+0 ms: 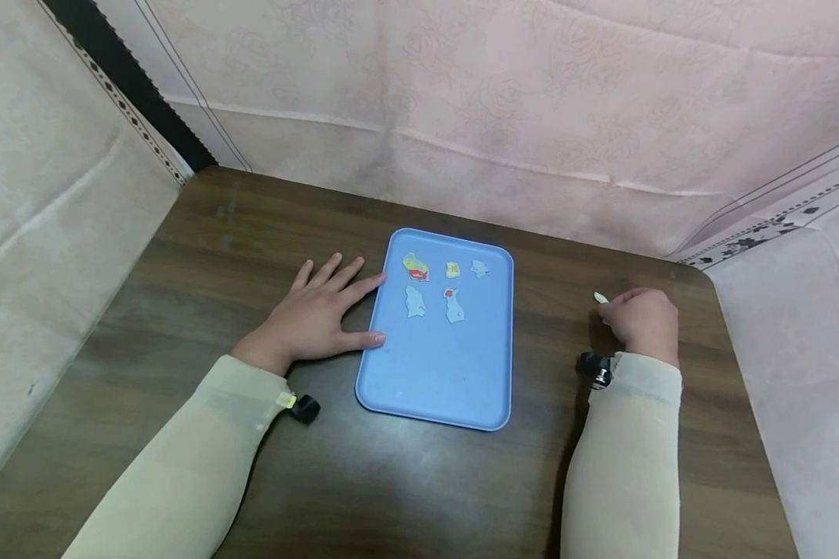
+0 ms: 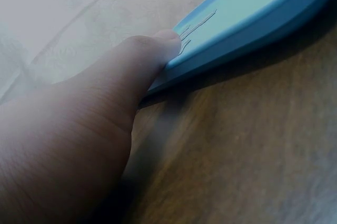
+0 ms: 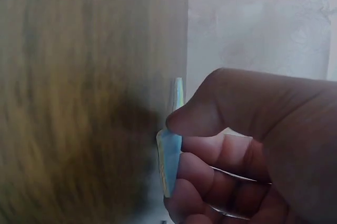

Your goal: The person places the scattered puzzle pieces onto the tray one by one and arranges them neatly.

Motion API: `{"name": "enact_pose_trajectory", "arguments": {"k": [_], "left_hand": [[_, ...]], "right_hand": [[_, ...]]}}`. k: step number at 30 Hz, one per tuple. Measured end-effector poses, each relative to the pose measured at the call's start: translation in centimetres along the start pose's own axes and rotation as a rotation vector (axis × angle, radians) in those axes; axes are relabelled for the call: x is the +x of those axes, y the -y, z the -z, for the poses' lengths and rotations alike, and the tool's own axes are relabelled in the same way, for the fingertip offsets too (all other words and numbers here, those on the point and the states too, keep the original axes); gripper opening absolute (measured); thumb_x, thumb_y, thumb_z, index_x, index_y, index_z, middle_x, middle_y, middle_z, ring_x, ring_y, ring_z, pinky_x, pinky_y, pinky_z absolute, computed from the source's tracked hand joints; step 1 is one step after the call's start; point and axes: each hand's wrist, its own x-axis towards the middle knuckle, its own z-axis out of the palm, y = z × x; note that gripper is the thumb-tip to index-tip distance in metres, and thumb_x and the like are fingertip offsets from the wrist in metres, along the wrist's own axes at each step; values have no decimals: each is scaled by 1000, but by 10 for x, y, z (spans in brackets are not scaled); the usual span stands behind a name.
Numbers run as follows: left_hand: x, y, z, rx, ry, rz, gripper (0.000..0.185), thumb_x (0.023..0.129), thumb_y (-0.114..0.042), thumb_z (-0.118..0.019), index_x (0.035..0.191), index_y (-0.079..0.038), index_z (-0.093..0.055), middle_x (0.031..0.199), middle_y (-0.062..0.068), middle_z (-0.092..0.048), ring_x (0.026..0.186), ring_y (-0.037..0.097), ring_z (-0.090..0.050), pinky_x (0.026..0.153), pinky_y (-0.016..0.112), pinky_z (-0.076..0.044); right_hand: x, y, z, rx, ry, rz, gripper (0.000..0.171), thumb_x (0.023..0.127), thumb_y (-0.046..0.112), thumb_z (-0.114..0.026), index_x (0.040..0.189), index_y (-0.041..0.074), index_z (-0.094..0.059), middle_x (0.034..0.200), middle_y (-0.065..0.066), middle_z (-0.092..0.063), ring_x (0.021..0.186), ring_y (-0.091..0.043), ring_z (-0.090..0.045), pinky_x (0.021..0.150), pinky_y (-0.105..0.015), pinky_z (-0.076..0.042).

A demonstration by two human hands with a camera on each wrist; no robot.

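Nearest the person, two pale cream sleeves point(image 1: 182, 458) reach across the dark brown wooden table point(image 1: 405, 481). The left hand point(image 1: 315, 314) lies flat with fingers straight and spread, thumb and forefinger tips touching the left edge of the shallow blue plastic rectangular tray point(image 1: 436, 388). The right hand point(image 1: 643, 320), well to the right of the tray, is curled and pinches a small pale, slightly shiny thin sticker piece point(image 3: 169, 153) between thumb and fingers (its printing cannot be made out). On the tray's far half lie five small cut-out stickers point(image 1: 416, 267), some pale blue, some yellow and red. Beyond the table hangs a pink patterned cloth backdrop point(image 1: 503, 101).
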Motion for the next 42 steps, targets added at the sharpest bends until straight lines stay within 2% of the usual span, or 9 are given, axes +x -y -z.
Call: {"name": "enact_pose_trajectory", "arguments": {"k": [10, 18, 28, 36, 42], "left_hand": [[-1, 0, 1, -7, 5, 1, 103, 92, -99, -52, 178, -53, -18, 191, 3, -15, 178, 40, -2, 137, 76, 3], [-1, -1, 2, -11, 4, 2, 104, 92, -97, -56, 178, -53, -19, 191, 3, -15, 178, 40, -1, 137, 76, 3], [-1, -1, 2, -8, 7, 5, 103, 93, -96, -57, 178, -52, -19, 191, 4, -15, 178, 41, -1, 137, 76, 3], [-1, -2, 3, -9, 6, 4, 103, 93, -96, -57, 178, -52, -19, 191, 4, -15, 178, 40, -1, 137, 76, 3], [-1, -2, 3, -10, 6, 4, 103, 93, -97, -55, 178, -53, -18, 191, 4, -15, 178, 40, -1, 137, 76, 4]], "right_hand": [[-11, 16, 4, 7, -22, 26, 41, 105, 45, -68, 108, 5, -76, 111, -15, -75, 101, -32, -61, 74, -39, -48], [-26, 33, 9, 22, -111, 103, 40, 104, 43, -64, 108, 5, -76, 108, -17, -75, 96, -34, -63, 70, -39, -49], [-54, 66, 17, 21, -156, 183, 35, 104, 41, -66, 110, 8, -74, 104, -15, -76, 95, -35, -64, 71, -40, -49], [-75, 97, 6, 28, -146, 278, 27, 103, 31, -69, 114, 7, -72, 107, -17, -76, 89, -34, -66, 67, -40, -52], [-87, 118, -11, 31, -125, 355, 24, 100, 26, -72, 114, 7, -70, 100, -17, -77, 82, -33, -67, 63, -39, -53]]}}
